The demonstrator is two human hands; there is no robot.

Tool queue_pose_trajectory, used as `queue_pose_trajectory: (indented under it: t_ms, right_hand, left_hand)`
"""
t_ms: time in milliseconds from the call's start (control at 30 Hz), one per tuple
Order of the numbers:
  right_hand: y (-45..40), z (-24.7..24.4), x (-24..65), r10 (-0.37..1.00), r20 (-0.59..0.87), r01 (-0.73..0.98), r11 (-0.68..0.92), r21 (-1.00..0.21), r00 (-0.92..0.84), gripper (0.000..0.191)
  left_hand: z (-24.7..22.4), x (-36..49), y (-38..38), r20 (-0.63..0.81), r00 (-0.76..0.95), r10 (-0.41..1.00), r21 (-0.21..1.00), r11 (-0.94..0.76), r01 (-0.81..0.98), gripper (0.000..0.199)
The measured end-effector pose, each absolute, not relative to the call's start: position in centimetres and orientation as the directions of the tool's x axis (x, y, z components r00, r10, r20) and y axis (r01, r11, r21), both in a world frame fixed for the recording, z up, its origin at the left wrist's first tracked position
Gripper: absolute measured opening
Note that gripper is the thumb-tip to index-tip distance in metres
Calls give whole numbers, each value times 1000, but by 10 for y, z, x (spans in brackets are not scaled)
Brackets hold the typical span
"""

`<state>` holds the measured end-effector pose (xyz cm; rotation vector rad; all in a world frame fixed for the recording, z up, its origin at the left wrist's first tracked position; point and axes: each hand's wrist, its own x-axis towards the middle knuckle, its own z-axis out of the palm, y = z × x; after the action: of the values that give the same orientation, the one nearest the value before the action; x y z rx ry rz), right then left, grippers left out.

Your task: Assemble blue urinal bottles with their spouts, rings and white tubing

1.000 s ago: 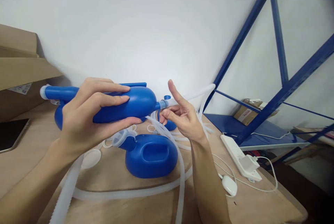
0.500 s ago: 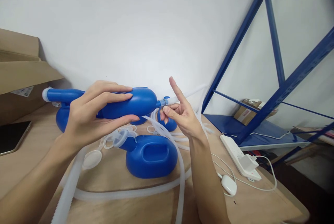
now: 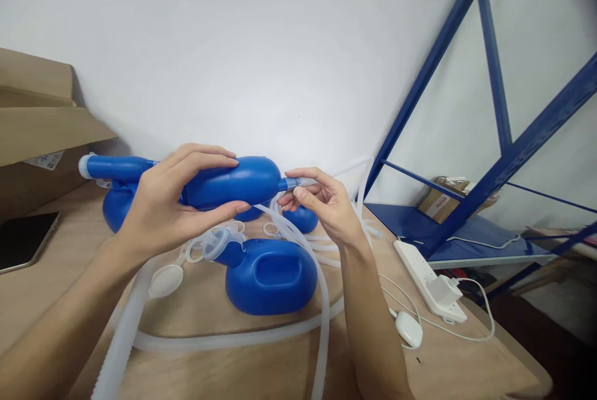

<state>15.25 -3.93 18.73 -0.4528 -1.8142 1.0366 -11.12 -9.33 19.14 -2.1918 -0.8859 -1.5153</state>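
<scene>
Bottle (image 3: pixel 245 182): I'm gripping it with wide-curved left hand (image 3: pixel 168 195), pinching its tube (image 3: pixel 305 181) in nearly closed right hand (image 3: pixel 332 204); probably working joint (image 3: pixel 289 183), next needing steadiness.

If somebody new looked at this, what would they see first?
Probably the big blue bottle in the middle, lying sideways in the left hand while the right hand pinches the pale tube at its end. Below it, another blue bottle sits on the table. Over on the right stands a blue metal frame.
</scene>
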Motion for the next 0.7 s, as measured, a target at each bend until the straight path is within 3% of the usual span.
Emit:
queue_pose_trajectory:
  t_ms: [100,233,400,500,567,633,700]
  right_hand:
    - [-41,188,158,692,608,-131,612,-780,-389,34]
    - [-40,189,161,701,613,-96,627,-773,-364,33]
    - [-36,186,156,737,603,-14,629,-777,-307,37]
    - [-38,183,154,754,588,191,649,-737,-294,46]
    - [-44,183,152,747,595,469,657,-590,-299,52]
    - [-52,184,149,711,637,733,598,-325,-298,62]
    - [-62,184,143,652,698,863,495,-96,-296,73]
  left_hand:
    - [194,-113,-95,868,244,432,176,-729,662,52]
    - [193,-115,-92,817,128,562,360,-672,647,51]
    - [186,-110,-83,821,56,569,399,-641,656,56]
    - [184,-109,-80,808,41,588,410,-610,678,53]
    - [184,-111,-78,790,58,610,416,-603,680,54]
    - [186,-114,-78,769,70,636,432,-596,677,54]
    - [189,-115,-80,738,80,670,457,-583,672,55]
